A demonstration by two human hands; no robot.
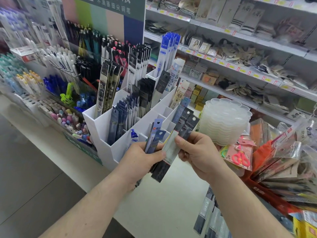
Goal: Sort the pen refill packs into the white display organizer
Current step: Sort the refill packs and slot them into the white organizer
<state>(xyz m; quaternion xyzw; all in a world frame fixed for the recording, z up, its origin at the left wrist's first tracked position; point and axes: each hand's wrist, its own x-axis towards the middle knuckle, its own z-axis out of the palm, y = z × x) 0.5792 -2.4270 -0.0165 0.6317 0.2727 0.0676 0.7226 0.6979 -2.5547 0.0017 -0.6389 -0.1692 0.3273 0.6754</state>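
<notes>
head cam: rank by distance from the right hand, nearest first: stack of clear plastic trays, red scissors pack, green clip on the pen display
From the right hand:
1. Red scissors pack, just to its right on the counter.
2. Stack of clear plastic trays, behind and above it; close to the scissors pack's distance, ranking tentative.
3. Green clip, far left, beyond the white organizer.

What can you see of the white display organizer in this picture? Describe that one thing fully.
The white display organizer looks like smooth plastic or board, with thin dividers forming stepped rows of upright compartments, taller at the back. It stands on a pale counter among pen displays. Most compartments hold upright refill packs; some front ones on the right look empty. The hands hold packs just in front of it; whether they touch it is unclear.
</notes>
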